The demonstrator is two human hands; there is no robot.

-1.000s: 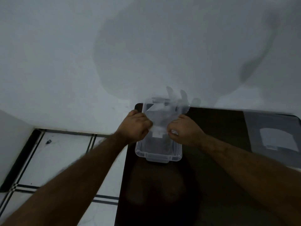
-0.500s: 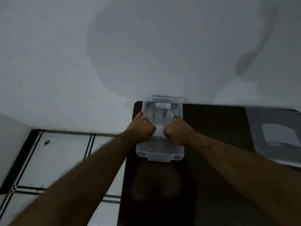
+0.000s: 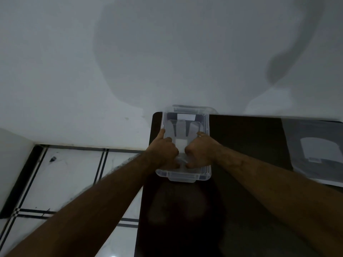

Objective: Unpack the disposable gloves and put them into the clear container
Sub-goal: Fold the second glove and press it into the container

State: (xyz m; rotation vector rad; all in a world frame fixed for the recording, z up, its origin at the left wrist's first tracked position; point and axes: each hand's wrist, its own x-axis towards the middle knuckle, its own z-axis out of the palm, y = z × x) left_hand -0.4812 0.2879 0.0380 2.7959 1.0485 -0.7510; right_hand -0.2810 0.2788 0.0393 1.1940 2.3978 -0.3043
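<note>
The clear container (image 3: 182, 178) stands at the far left corner of the dark table (image 3: 250, 145). A translucent disposable glove (image 3: 183, 129) lies flat inside it, fingers toward the wall, with a white patch showing between my hands. My left hand (image 3: 163, 151) and my right hand (image 3: 201, 150) are both down inside the container, side by side, fingers curled onto the glove's near end and thumbs stretched forward. The fingertips are hidden against the container's floor.
A flat clear plastic package (image 3: 315, 151) with a white label lies at the table's right edge. The wall rises just behind the container, where another clear plastic piece (image 3: 193, 108) shows. Tiled floor (image 3: 74, 173) lies left of the table edge.
A second ago both hands held the glove up above the container. They have since lowered it in, and the glove now lies flat with the hands pressed down closer together.
</note>
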